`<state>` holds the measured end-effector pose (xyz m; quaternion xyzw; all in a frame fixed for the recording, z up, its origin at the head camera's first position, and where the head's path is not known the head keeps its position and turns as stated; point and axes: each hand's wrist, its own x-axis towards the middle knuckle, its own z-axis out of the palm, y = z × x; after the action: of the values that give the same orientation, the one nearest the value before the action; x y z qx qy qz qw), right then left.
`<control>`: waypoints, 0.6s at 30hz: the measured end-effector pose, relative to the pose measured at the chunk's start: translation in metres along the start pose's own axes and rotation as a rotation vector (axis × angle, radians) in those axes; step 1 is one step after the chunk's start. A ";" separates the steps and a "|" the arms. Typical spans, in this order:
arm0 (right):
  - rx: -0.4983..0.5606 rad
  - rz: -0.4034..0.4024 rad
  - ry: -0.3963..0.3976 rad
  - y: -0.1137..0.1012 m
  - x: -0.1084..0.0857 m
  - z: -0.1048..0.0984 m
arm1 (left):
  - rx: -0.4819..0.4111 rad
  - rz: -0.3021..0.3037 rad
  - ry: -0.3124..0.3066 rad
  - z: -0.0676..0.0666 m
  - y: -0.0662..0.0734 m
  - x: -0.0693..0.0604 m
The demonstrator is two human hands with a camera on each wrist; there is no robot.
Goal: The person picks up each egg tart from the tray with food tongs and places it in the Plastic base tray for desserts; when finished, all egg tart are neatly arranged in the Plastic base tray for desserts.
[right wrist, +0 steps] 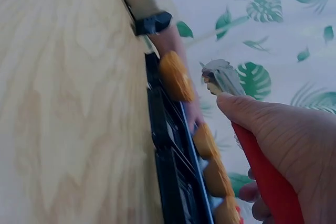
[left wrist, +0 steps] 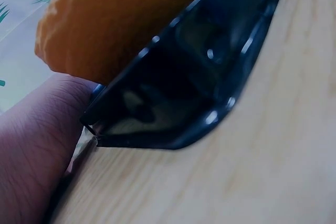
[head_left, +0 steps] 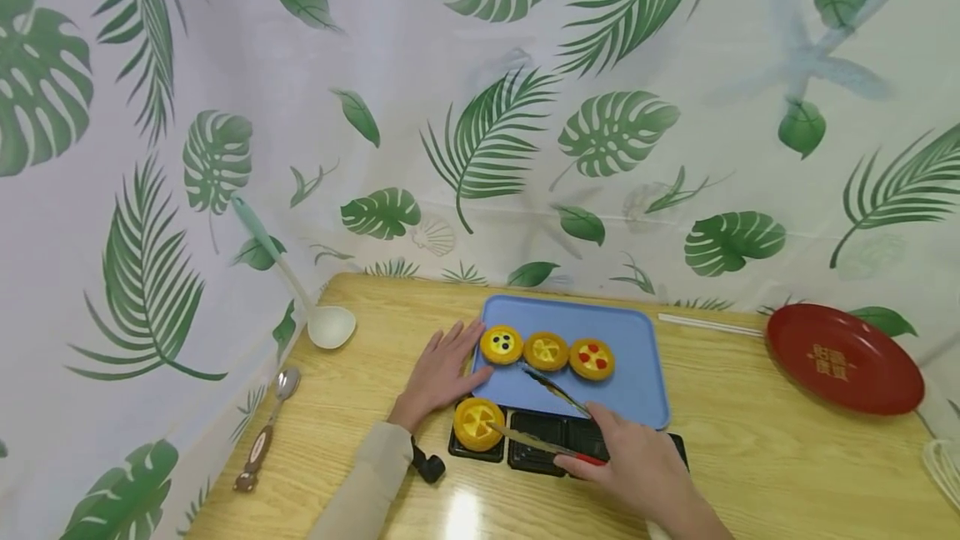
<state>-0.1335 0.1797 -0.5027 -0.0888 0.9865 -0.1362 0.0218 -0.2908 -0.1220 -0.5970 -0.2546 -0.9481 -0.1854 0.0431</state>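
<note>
My right hand (head_left: 643, 461) grips metal tongs (head_left: 534, 441) with a red handle (right wrist: 269, 174). The tongs' arms are spread, one over the blue tray (head_left: 632, 390), the other with its tip at a fruit-topped egg tart (head_left: 474, 433). That tart sits in the left compartment of a black plastic tray (head_left: 536, 458). Three more tarts stand in a row on the blue tray: one with dark berries (head_left: 501, 345), one with yellow wedges (head_left: 546, 352), one with red pieces (head_left: 592, 359). My left hand (head_left: 442, 371), fingers straight, rests at the blue tray's left edge.
A white ladle (head_left: 331, 327) leans against the patterned cloth at the left, above a spoon (head_left: 273, 423) with a brown handle. On the right, a red oval plate (head_left: 798, 340) lies over pale chopsticks (head_left: 708, 324). A pale coiled cord (head_left: 941, 465) is at the right edge.
</note>
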 end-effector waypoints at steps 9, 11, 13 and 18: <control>-0.006 0.021 0.081 0.026 0.000 -0.009 | 0.002 -0.022 -0.016 0.002 -0.002 -0.002; -0.013 0.024 0.108 0.032 0.000 -0.010 | 0.003 -0.020 -0.014 0.002 -0.002 -0.002; -0.008 0.034 0.136 0.037 0.000 -0.012 | 0.001 -0.014 -0.005 0.002 -0.002 -0.001; -0.019 0.047 0.174 0.052 0.004 -0.017 | -0.001 -0.011 -0.002 0.002 -0.002 -0.001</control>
<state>-0.1472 0.2332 -0.5003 -0.0539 0.9877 -0.1336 -0.0615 -0.2908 -0.1234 -0.5993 -0.2497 -0.9494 -0.1860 0.0412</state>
